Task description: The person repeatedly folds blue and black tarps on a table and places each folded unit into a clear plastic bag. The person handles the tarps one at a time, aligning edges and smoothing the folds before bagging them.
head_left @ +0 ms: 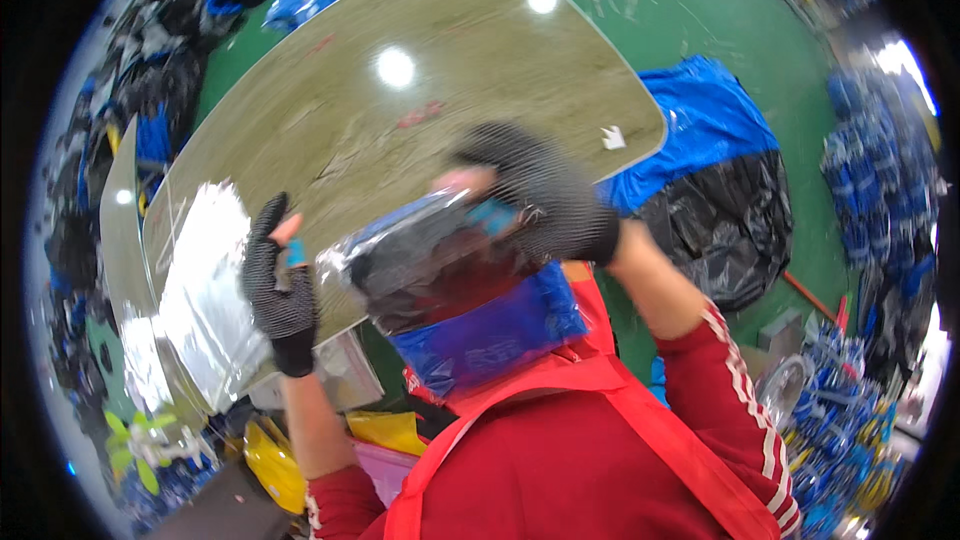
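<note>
My right hand (pixel 545 195), in a dark grey knit glove with bare fingertips showing, grips a clear plastic-wrapped package (pixel 430 265) with dark contents. The package is blurred and held above the near edge of the table. Just below it, close to my body, is a blue plastic-wrapped package (pixel 490 335); what supports it is hidden. My left hand (pixel 280 285), gloved alike, is apart from the package, its thumb and fingers spread with nothing visible between them. Beside it a stack of clear plastic bags (pixel 205 285) lies on the table's left end. Light blue patches show on both hands.
The wood-patterned table (pixel 330 110) has rounded corners. Beyond its right edge a blue and black plastic sack (pixel 715 190) stands on the green floor (pixel 700 0). Blue wrapped bundles (pixel 870 170) are piled at right, dark bags (pixel 150 70) at left, a yellow bag (pixel 275 460) near my left forearm.
</note>
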`<act>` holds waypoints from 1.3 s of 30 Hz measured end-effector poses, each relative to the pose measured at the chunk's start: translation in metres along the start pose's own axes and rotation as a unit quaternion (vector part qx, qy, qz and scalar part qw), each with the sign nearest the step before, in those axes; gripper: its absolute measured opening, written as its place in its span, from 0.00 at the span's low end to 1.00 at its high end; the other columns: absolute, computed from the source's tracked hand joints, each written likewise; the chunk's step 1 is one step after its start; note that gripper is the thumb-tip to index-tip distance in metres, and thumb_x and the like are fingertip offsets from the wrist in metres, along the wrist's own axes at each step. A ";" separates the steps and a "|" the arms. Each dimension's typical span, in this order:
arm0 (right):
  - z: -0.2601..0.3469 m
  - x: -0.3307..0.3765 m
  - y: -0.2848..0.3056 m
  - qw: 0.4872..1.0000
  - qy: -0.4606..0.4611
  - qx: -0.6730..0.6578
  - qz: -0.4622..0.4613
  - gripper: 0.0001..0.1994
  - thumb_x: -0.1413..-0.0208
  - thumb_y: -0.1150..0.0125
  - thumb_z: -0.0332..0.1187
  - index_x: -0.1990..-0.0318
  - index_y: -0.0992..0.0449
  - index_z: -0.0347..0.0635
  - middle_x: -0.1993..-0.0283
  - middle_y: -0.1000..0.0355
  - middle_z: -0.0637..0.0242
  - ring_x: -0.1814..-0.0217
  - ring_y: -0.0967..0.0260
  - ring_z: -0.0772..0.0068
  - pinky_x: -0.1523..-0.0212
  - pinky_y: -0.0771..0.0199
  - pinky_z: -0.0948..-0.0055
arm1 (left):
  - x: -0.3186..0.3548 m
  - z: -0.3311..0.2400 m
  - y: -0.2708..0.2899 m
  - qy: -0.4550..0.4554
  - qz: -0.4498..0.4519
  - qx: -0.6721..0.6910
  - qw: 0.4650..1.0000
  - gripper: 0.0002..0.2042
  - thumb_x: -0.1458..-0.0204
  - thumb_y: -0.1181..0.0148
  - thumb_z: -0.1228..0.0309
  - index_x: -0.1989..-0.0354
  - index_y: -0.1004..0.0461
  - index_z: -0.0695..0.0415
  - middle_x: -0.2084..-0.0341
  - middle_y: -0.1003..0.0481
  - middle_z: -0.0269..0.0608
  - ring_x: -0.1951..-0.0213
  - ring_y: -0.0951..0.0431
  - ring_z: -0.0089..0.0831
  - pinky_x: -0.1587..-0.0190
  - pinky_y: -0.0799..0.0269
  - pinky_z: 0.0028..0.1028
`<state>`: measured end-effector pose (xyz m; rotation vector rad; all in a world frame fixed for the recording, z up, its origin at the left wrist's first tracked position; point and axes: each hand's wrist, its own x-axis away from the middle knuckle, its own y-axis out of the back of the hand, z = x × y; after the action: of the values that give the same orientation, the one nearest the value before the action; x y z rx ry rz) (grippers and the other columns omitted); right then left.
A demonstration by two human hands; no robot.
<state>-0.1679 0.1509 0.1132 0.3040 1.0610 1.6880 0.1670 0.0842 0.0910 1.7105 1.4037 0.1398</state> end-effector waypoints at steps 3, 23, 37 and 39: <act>-0.031 0.020 -0.073 0.985 0.049 0.130 -0.099 0.23 0.48 0.41 0.45 0.45 0.27 0.46 0.43 0.31 0.52 0.38 0.36 0.49 0.33 0.44 0.48 | 0.027 0.006 -0.074 0.080 0.065 0.071 0.992 0.25 0.44 0.46 0.70 0.35 0.37 0.59 0.35 0.38 0.52 0.32 0.42 0.42 0.31 0.51 0.38; -0.438 0.251 -0.170 0.709 -0.688 -0.067 -0.137 0.22 0.38 0.53 0.54 0.42 0.27 0.61 0.47 0.26 0.50 0.46 0.27 0.47 0.42 0.31 0.56 | -0.246 0.134 -0.058 0.306 0.088 0.454 0.832 0.25 0.34 0.59 0.61 0.31 0.47 0.57 0.38 0.37 0.51 0.38 0.35 0.41 0.32 0.45 0.37; 0.005 0.105 0.032 0.915 0.173 -0.353 0.089 0.19 0.38 0.44 0.44 0.45 0.24 0.43 0.38 0.32 0.52 0.40 0.31 0.52 0.45 0.28 0.66 | -0.191 -0.032 -0.102 0.149 0.299 0.254 0.908 0.25 0.44 0.39 0.59 0.41 0.31 0.59 0.43 0.29 0.49 0.42 0.29 0.39 0.37 0.36 0.40; 0.063 0.078 -0.030 0.847 0.291 -0.423 0.137 0.20 0.38 0.44 0.46 0.47 0.23 0.42 0.38 0.32 0.50 0.40 0.31 0.50 0.45 0.29 0.63 | -0.215 -0.056 -0.059 0.244 0.370 0.365 0.819 0.26 0.45 0.38 0.58 0.41 0.31 0.60 0.46 0.27 0.50 0.47 0.26 0.39 0.41 0.32 0.39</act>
<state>-0.1386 0.2513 0.1037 -0.7035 0.5770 2.4089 0.0157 -0.0659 0.1761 2.9898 1.0948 0.5593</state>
